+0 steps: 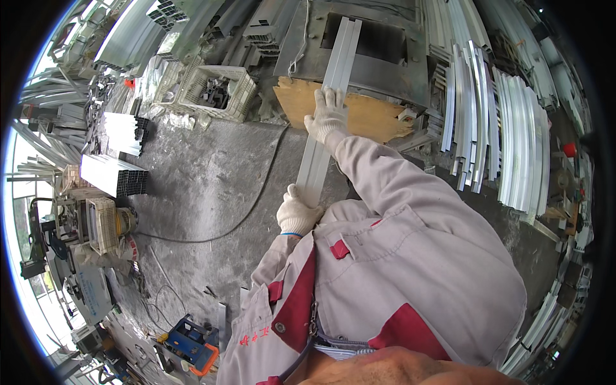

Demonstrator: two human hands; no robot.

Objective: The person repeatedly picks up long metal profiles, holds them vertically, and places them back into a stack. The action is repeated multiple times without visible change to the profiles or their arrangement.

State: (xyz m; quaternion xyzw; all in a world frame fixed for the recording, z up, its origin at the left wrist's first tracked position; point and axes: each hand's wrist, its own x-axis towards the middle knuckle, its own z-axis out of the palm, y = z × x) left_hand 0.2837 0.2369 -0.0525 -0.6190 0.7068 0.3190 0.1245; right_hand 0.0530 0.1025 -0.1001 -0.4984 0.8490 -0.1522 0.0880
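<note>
A long pale aluminium profile [335, 70] runs from my chest up toward a dark machine [372, 51] at the top. My right hand [327, 115], in a white knit glove, lies on the profile over a brown board [372, 119]. In the same kind of glove, my left hand [296, 215] grips the profile's near end close to my grey and red jacket. The profile's far end rests on the machine's top.
Stacks of aluminium profiles [513, 141] lean at the right, with more bundles [115, 173] lying at the left. A white plastic crate [215, 90] stands at the upper left. A black cable [250, 205] crosses the concrete floor. A blue tool [189, 343] lies near the bottom.
</note>
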